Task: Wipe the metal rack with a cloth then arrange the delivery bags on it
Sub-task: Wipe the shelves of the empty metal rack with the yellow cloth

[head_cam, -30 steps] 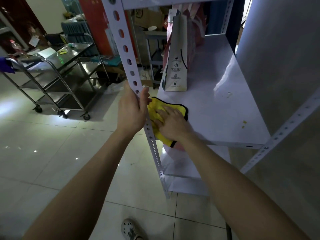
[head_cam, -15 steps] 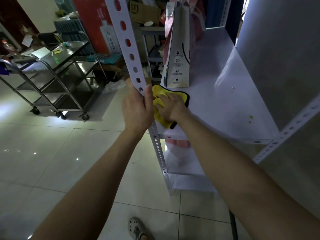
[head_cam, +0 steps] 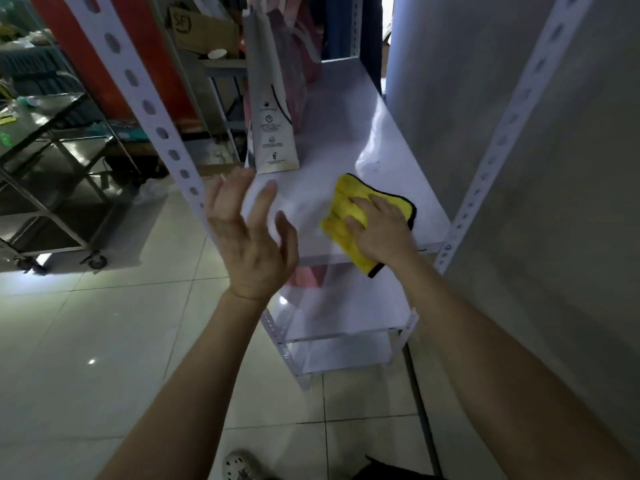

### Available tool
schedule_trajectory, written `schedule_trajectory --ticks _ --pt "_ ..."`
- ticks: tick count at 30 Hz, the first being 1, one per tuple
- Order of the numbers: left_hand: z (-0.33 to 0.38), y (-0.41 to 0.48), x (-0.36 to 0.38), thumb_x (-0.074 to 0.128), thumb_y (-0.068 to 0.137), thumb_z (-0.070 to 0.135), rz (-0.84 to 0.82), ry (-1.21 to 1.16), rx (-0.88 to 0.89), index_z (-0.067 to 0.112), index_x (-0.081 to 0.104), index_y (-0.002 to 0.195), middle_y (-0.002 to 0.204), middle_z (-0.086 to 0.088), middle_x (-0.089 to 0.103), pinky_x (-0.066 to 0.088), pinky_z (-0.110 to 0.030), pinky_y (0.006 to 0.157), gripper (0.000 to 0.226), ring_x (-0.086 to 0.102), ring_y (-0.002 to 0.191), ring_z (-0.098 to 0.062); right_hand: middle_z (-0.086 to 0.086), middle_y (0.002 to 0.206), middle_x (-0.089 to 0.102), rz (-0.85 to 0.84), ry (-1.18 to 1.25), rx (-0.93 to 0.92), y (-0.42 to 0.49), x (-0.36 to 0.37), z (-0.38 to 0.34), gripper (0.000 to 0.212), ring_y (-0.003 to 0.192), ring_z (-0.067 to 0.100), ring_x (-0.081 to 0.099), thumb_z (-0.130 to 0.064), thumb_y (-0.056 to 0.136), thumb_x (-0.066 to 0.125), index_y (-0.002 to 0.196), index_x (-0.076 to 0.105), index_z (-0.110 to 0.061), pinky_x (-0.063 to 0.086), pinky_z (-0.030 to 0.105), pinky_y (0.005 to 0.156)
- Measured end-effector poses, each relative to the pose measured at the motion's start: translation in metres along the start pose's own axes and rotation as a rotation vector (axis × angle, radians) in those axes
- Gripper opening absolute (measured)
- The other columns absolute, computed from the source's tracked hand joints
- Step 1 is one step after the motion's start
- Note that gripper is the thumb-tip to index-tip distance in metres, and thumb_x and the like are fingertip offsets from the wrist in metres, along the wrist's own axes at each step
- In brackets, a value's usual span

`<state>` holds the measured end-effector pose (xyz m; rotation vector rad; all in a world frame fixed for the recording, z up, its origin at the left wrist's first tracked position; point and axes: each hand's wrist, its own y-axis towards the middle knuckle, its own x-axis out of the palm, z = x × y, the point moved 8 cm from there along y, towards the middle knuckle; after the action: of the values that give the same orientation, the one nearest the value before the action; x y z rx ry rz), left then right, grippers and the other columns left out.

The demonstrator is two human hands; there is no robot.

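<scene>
The white metal rack (head_cam: 346, 147) stands against the grey wall, its perforated front left post (head_cam: 149, 109) slanting across the view. A yellow cloth with black trim (head_cam: 346, 216) lies on the middle shelf near its front right corner. My right hand (head_cam: 381, 230) presses flat on the cloth. My left hand (head_cam: 249, 237) hovers just right of the front left post, fingers spread, holding nothing. A white paper delivery bag (head_cam: 273, 116) stands upright at the shelf's left edge, with a pink bag (head_cam: 301, 53) behind it.
Lower shelves (head_cam: 346, 320) show below, with something pink (head_cam: 304, 275) under the middle shelf. A steel trolley on wheels (head_cam: 52, 188) stands to the left on the tiled floor. Cardboard boxes (head_cam: 204, 29) and a red panel (head_cam: 114, 57) sit behind. My shoe (head_cam: 239, 465) is at the bottom.
My left hand has let go of the front left post and opened. My right hand has slid the cloth from the shelf's front left corner to the right.
</scene>
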<state>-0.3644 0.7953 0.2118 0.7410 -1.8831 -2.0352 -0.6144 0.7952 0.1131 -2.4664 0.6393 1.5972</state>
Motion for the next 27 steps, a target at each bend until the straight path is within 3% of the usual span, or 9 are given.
schedule_trajectory --ticks 3,5,8,13,22,27 --pt "0.024 -0.017 0.060 0.062 0.099 0.011 -0.371 -0.078 -0.101 0.005 0.055 0.145 0.154 -0.023 0.048 0.041 -0.057 0.117 0.047 0.047 0.144 -0.040 0.019 0.164 0.040 0.081 -0.060 0.159 -0.007 -0.026 0.051 0.057 0.152 0.037 0.035 -0.047 0.108 0.050 0.159 0.046 -0.023 0.020 0.046 0.126" --pt "0.011 -0.031 0.092 0.061 0.104 0.022 -0.592 -0.011 -0.194 0.003 0.057 0.144 0.152 -0.023 0.052 0.040 -0.053 0.118 0.045 0.051 0.140 -0.043 0.018 0.168 0.035 0.079 -0.050 0.178 -0.007 -0.026 0.058 0.057 0.156 0.037 0.029 -0.048 0.109 0.048 0.161 0.044 -0.024 0.016 0.048 0.128" --pt "-0.023 -0.050 0.111 0.052 0.108 0.040 -0.776 0.102 -0.287 0.003 0.057 0.142 0.145 -0.021 0.056 0.037 -0.053 0.118 0.050 0.051 0.137 -0.042 0.016 0.172 0.027 0.080 -0.043 0.184 -0.004 -0.018 0.056 0.058 0.160 0.035 0.021 -0.050 0.109 0.043 0.163 0.038 -0.029 0.008 0.049 0.131" --pt "-0.025 -0.060 0.114 0.050 0.105 0.042 -0.792 0.094 -0.267 0.006 0.059 0.134 0.131 -0.017 0.060 0.042 -0.052 0.108 0.046 0.056 0.121 -0.038 0.017 0.172 0.026 0.090 -0.041 0.211 0.033 -0.011 0.057 0.059 0.161 0.036 0.019 -0.052 0.108 0.043 0.163 0.038 -0.030 0.005 0.050 0.131" --pt "-0.026 -0.060 0.113 0.050 0.103 0.037 -0.843 0.152 -0.257 0.003 0.061 0.132 0.131 -0.021 0.062 0.041 -0.052 0.109 0.046 0.056 0.122 -0.040 0.015 0.170 0.031 -0.028 -0.053 0.205 0.218 0.006 0.042 0.067 0.159 0.033 0.024 -0.060 0.104 0.036 0.163 0.034 -0.029 0.010 0.049 0.130" --pt "-0.024 -0.057 0.112 0.048 0.102 0.036 -0.869 0.160 -0.277 0.003 0.060 0.135 0.133 -0.022 0.061 0.040 -0.053 0.111 0.048 0.055 0.125 -0.041 0.018 0.166 0.035 -0.014 -0.051 0.182 0.196 0.004 0.034 0.065 0.157 0.035 0.027 -0.059 0.105 0.038 0.163 0.036 -0.028 0.013 0.049 0.129"
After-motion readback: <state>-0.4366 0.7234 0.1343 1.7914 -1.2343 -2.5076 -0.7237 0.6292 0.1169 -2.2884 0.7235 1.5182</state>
